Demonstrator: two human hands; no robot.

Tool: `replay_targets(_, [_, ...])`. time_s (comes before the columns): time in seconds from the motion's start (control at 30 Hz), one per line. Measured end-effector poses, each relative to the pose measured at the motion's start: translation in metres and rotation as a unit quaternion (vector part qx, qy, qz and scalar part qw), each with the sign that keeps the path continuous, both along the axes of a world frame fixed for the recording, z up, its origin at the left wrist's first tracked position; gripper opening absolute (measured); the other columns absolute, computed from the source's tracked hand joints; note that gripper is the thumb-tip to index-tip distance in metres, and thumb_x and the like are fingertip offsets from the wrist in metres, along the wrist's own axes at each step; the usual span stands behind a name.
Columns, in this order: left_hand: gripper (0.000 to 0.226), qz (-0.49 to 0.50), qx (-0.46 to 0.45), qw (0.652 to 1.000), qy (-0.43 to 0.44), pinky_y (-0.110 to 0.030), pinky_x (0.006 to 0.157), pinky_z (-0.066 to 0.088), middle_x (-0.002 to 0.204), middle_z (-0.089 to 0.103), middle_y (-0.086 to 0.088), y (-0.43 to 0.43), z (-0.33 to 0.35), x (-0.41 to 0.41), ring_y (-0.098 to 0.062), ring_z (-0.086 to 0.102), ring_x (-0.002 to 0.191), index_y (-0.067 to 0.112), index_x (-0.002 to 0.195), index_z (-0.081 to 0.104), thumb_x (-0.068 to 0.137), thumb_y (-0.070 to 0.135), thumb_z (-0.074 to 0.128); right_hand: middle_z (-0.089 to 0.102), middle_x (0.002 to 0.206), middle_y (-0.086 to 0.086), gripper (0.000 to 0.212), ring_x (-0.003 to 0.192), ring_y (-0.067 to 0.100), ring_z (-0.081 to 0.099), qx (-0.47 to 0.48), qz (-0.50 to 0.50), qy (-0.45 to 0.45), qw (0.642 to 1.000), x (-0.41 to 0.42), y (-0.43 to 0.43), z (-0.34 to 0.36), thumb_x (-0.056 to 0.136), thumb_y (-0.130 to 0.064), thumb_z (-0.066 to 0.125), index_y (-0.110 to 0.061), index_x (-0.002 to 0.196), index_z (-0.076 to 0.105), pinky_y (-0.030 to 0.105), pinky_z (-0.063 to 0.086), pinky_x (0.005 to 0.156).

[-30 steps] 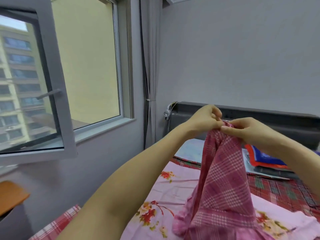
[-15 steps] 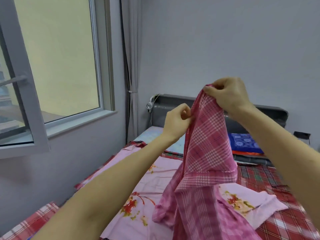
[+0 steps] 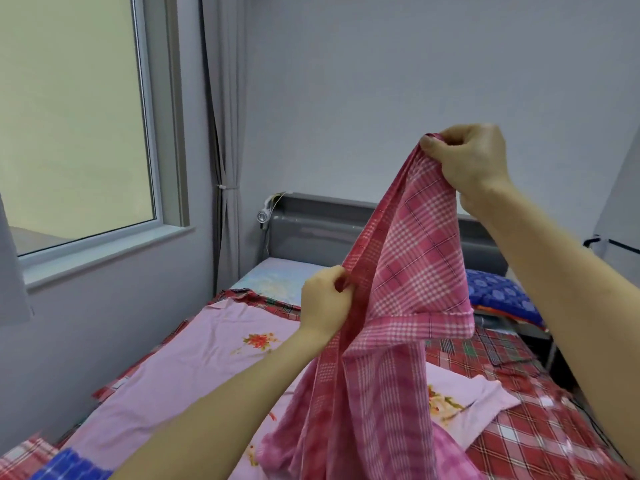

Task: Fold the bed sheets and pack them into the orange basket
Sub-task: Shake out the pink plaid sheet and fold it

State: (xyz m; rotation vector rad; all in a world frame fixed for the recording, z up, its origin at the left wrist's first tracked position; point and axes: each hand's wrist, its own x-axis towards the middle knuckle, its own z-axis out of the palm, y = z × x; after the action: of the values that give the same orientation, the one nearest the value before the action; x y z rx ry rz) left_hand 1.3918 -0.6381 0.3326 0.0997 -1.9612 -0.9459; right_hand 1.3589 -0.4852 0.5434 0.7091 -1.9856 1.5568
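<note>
A pink-and-white plaid bed sheet (image 3: pixel 412 271) hangs lifted above a bed, its crumpled lower folds trailing to the bottom centre of the frame over a pale pink floral sheet (image 3: pixel 194 368). The right hand (image 3: pixel 474 161), at upper right, clenches one corner of the plaid sheet, fingers curled tight around the bunched cloth. Lower down, at centre frame, the left hand (image 3: pixel 325 299) pinches the sheet's long edge between thumb and curled fingers, so the cloth runs taut between the two grips. A grey headboard (image 3: pixel 311 230) stands behind.
</note>
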Motion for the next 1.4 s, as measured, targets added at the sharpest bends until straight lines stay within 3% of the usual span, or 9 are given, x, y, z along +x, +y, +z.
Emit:
replay_targets(0.37, [0.021, 0.008, 0.030, 0.982, -0.185, -0.031, 0.058, 0.041, 0.067, 0.068, -0.007, 0.022, -0.042, -0.001, -0.017, 0.059, 0.060, 0.006, 0.061, 0.065, 0.081, 0.005, 0.058, 0.065, 0.071, 0.005, 0.016, 0.073, 0.023, 0.067, -0.115, -0.050, -0.035, 0.991, -0.019, 0.055, 0.020, 0.080, -0.019, 0.073, -0.016, 0.066, 0.066, 0.048, 0.059, 0.073])
replay_targets(0.53, [0.025, -0.079, 0.418, 0.886, -0.185, -0.018, 0.042, 0.046, 0.045, 0.058, -0.001, -0.010, -0.029, -0.013, -0.018, 0.055, 0.050, 0.005, 0.064, 0.062, 0.078, -0.016, 0.058, 0.063, 0.070, 0.002, 0.015, 0.059, 0.011, 0.065, -0.093, -0.031, -0.046, 0.994, -0.018, 0.078, 0.011, 0.086, -0.017, 0.069, -0.014, 0.072, 0.065, 0.031, 0.059, 0.064])
replay_targets(0.6, [0.028, -0.079, 0.470, 0.866, -0.153, -0.014, 0.032, 0.039, 0.035, 0.053, 0.001, -0.036, -0.010, -0.015, -0.011, 0.052, 0.034, 0.005, 0.064, 0.058, 0.078, -0.020, 0.055, 0.063, 0.066, -0.001, 0.016, 0.047, 0.003, 0.061, -0.070, -0.018, -0.066, 0.995, -0.021, 0.094, 0.000, 0.089, -0.015, 0.065, -0.012, 0.074, 0.063, 0.020, 0.054, 0.051])
replay_targets(0.7, [0.031, -0.030, 0.406, 0.909, -0.091, -0.017, 0.040, 0.046, 0.037, 0.056, 0.002, -0.077, 0.044, -0.014, -0.005, 0.052, 0.032, 0.007, 0.063, 0.057, 0.077, -0.020, 0.057, 0.060, 0.049, -0.009, 0.021, 0.039, 0.000, 0.055, -0.011, -0.036, -0.102, 0.994, -0.030, 0.126, -0.022, 0.093, -0.013, 0.060, -0.014, 0.071, 0.060, 0.015, 0.047, 0.042])
replay_targets(0.87, [0.030, 0.034, 0.150, 0.987, 0.056, -0.003, 0.051, 0.042, 0.069, 0.054, 0.007, -0.095, 0.179, -0.004, 0.001, 0.051, 0.058, 0.021, 0.069, 0.056, 0.079, -0.006, 0.065, 0.055, 0.068, 0.005, 0.025, 0.070, 0.022, 0.053, 0.112, -0.160, -0.032, 0.980, -0.055, 0.154, -0.040, 0.095, -0.024, 0.053, -0.015, 0.071, 0.056, 0.040, 0.044, 0.067])
replay_targets(1.0, [0.018, 0.098, -0.039, 0.986, 0.130, -0.026, 0.078, 0.050, 0.091, 0.069, -0.011, -0.095, 0.255, -0.004, -0.022, 0.064, 0.084, 0.005, 0.100, 0.068, 0.084, 0.010, 0.061, 0.052, 0.072, 0.009, 0.022, 0.075, 0.024, 0.049, 0.072, -0.266, 0.108, 0.955, -0.060, 0.153, 0.011, 0.096, -0.024, 0.048, -0.009, 0.087, 0.060, 0.030, 0.027, 0.065])
replay_targets(1.17, [0.019, 0.241, -0.192, 0.951, -0.032, -0.043, 0.076, 0.045, 0.099, 0.064, -0.027, -0.112, 0.236, -0.031, -0.042, 0.059, 0.094, -0.002, 0.096, 0.063, 0.092, 0.011, 0.050, 0.063, 0.097, 0.028, 0.030, 0.088, 0.044, 0.058, 0.173, -0.355, 0.208, 0.895, -0.070, 0.145, 0.032, 0.101, -0.025, 0.041, -0.002, 0.104, 0.060, 0.038, 0.032, 0.066])
replay_targets(1.27, [0.012, 0.204, -0.140, 0.956, -0.160, -0.042, 0.082, 0.046, 0.105, 0.062, -0.026, -0.138, 0.183, -0.053, -0.040, 0.057, 0.099, 0.000, 0.095, 0.059, 0.091, 0.009, 0.051, 0.064, 0.095, 0.029, 0.031, 0.085, 0.046, 0.060, 0.295, -0.362, 0.205, 0.861, -0.088, 0.136, -0.003, 0.101, -0.028, 0.042, -0.003, 0.105, 0.060, 0.039, 0.033, 0.063])
replay_targets(1.4, [0.011, 0.143, -0.009, 0.962, -0.233, -0.032, 0.071, 0.046, 0.095, 0.061, -0.026, -0.174, 0.130, -0.078, -0.037, 0.060, 0.097, -0.004, 0.091, 0.061, 0.087, -0.002, 0.050, 0.065, 0.086, 0.012, 0.030, 0.082, 0.025, 0.060, 0.382, -0.179, 0.024, 0.906, -0.116, 0.119, -0.037, 0.096, -0.036, 0.051, -0.011, 0.094, 0.066, 0.032, 0.039, 0.065])
